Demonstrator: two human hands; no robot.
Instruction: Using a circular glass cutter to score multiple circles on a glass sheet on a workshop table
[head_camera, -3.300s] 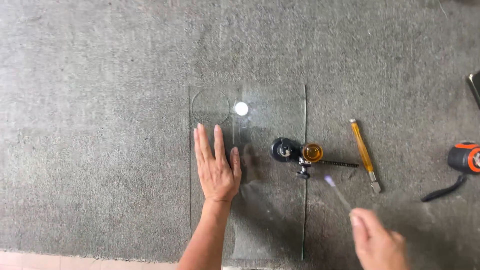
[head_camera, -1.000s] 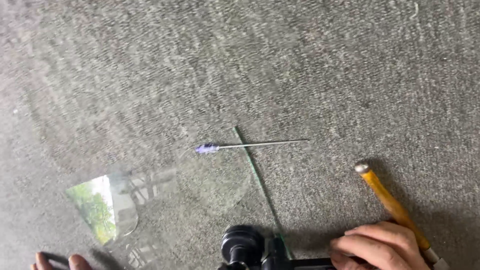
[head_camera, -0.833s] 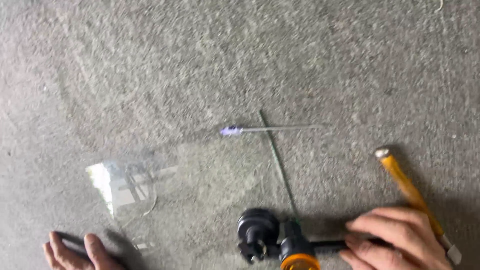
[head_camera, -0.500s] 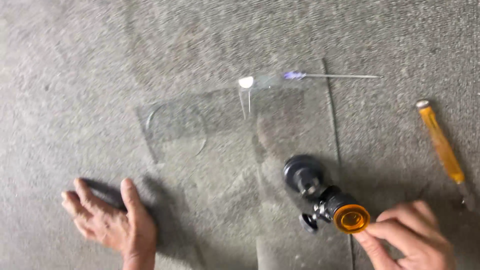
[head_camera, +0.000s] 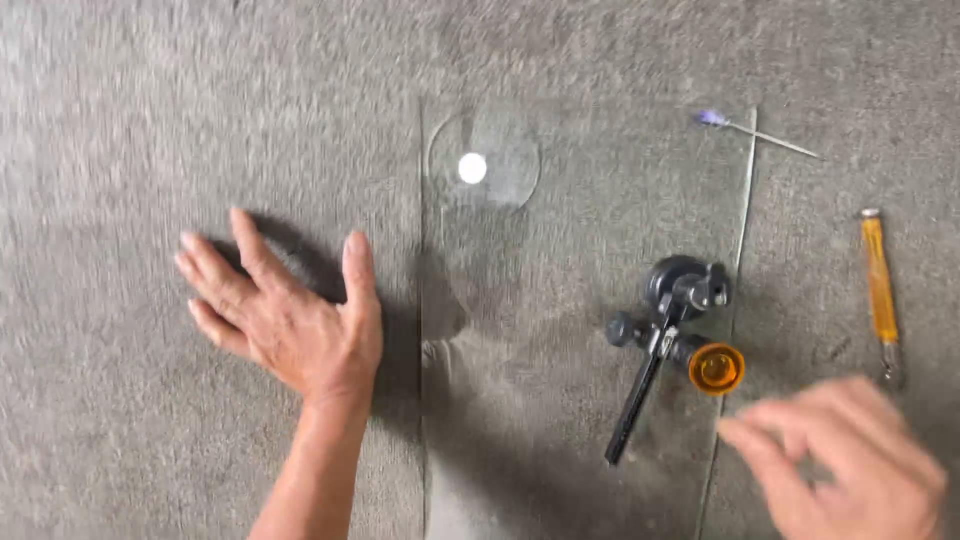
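A clear glass sheet (head_camera: 560, 400) lies flat on the grey carpet (head_camera: 150, 100), with a circle scored near its far left corner, and a black circle cutter with an orange cap (head_camera: 672, 330) stands on it close to its right edge. The left hand (head_camera: 285, 315) rests flat on the carpet just beside the sheet's left edge, fingers spread and empty. The right hand (head_camera: 850, 465), blurred, hovers past the right edge near the cutter with fingers loosely apart, holding nothing; a yellow-handled tool (head_camera: 880, 290) and a thin purple-tipped rod (head_camera: 755, 132) lie on the carpet to the right.
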